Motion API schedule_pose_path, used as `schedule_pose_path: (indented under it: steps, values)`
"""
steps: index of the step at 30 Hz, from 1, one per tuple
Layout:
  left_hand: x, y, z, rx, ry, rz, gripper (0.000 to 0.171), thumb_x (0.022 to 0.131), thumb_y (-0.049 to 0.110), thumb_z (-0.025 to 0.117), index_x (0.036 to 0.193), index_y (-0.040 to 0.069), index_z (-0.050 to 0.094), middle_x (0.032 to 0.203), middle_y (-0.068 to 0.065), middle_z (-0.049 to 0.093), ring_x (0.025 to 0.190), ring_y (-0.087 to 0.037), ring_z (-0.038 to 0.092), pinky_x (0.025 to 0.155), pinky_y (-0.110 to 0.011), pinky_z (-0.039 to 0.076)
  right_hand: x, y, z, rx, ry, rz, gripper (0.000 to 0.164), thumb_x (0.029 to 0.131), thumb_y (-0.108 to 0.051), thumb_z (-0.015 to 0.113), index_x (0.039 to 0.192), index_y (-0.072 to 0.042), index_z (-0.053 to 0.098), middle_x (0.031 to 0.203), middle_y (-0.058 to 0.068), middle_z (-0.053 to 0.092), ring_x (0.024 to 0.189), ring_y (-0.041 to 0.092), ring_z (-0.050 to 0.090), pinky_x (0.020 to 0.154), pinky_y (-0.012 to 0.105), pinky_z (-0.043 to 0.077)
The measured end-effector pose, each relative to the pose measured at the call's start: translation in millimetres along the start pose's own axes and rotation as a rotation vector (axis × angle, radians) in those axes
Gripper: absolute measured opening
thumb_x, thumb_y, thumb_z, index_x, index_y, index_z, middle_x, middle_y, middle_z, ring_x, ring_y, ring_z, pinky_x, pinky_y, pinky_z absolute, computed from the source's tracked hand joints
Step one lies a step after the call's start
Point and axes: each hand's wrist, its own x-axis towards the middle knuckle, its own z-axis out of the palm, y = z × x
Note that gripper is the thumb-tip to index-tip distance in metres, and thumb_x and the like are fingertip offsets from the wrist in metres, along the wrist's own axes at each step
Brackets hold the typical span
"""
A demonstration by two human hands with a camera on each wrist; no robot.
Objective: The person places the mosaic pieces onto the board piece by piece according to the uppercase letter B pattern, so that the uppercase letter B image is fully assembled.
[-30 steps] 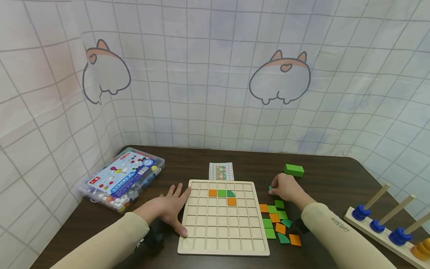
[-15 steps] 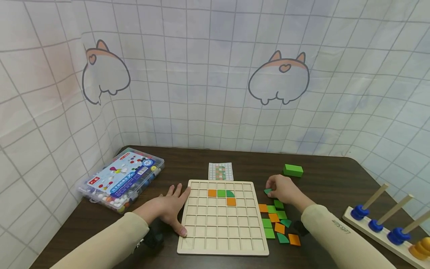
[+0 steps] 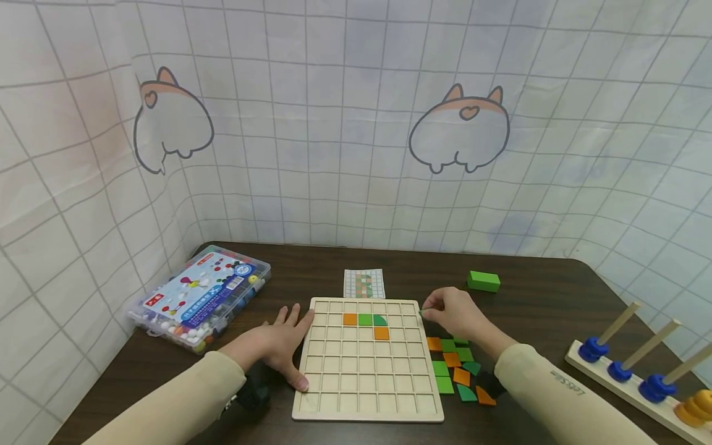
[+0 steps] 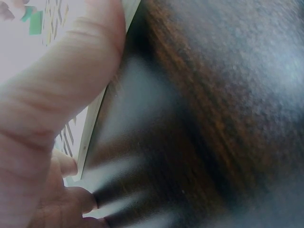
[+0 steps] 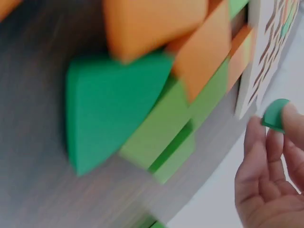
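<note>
A wooden grid board [image 3: 367, 371] lies on the dark table. Near its far edge sit an orange square tile [image 3: 350, 319], a light green square tile [image 3: 364, 319] and a dark green quarter-round tile [image 3: 379, 320], with another orange tile [image 3: 381, 333] below. My left hand [image 3: 280, 346] rests fingers spread along the board's left edge, thumb on its rim. Between thumb and fingertips my right hand [image 3: 457, 314] pinches a dark green rounded tile [image 5: 275, 114], held at the board's upper right corner.
Several loose green and orange tiles [image 3: 452, 360] lie right of the board. A pattern card [image 3: 364, 283] lies behind it, a green block [image 3: 483, 281] at the back right. A plastic case [image 3: 200, 296] stands left; a peg stand [image 3: 628, 383] stands right.
My right hand has moved left with the pinched green tile, from behind the loose tiles to the board's upper right corner. The left hand has stayed at the board's edge.
</note>
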Motion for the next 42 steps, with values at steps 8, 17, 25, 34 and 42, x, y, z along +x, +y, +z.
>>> schedule_pose_path:
  steps: [8,17,25,34,42]
  values:
    - [-14.2,10.2,-8.0,0.010,-0.001,0.014,0.148,0.059,0.068,0.089,0.165,0.010,0.005,0.170,-0.027,-0.002,0.156,-0.051,0.001,0.115,-0.077,0.017,-10.6,-23.3,16.9,0.141,-0.061,-0.010,0.005,0.101,-0.008,0.063,0.102,-0.004,0.067,0.085,0.006,0.071,0.070,0.016,0.069,0.063,0.030,0.052]
    - [-30.2,23.7,-17.1,0.020,-0.004,0.009,0.138,0.067,0.058,0.091,0.163,0.003,0.009,0.169,-0.031,0.003,0.155,-0.054,0.004,0.115,-0.076,0.021,-19.2,-37.4,24.5,0.298,-0.174,-0.015,0.009,0.100,-0.005,0.064,0.104,0.000,0.069,0.087,0.009,0.067,0.072,0.019,0.075,0.063,0.033,0.057]
    - [-33.1,26.4,-17.6,0.031,0.010,0.005,0.136,0.067,0.053,0.093,0.163,0.002,0.011,0.168,-0.031,0.005,0.155,-0.054,0.006,0.114,-0.076,0.022,-18.9,-42.6,27.3,0.265,-0.140,-0.026,0.006,0.095,-0.005,0.071,0.098,-0.004,0.076,0.081,0.005,0.071,0.069,0.018,0.063,0.062,0.031,0.050]
    - [-32.5,25.7,-18.0,0.022,0.005,0.008,0.136,0.068,0.052,0.093,0.163,0.003,0.010,0.169,-0.031,0.004,0.155,-0.054,0.005,0.115,-0.076,0.021,-18.7,-39.6,26.9,0.243,-0.064,-0.020,0.011,0.092,-0.013,0.076,0.096,-0.006,0.083,0.096,0.005,0.079,0.082,0.015,0.074,0.076,0.034,0.060]
    - [-32.2,24.6,-17.9,0.016,0.002,0.015,0.136,0.068,0.051,0.093,0.164,0.003,0.008,0.169,-0.031,0.002,0.156,-0.053,0.004,0.115,-0.076,0.021,-18.3,-42.3,28.2,0.158,-0.046,0.013,0.024,0.090,0.003,0.072,0.110,-0.009,0.079,0.114,0.007,0.073,0.086,0.014,0.064,0.076,0.033,0.055]
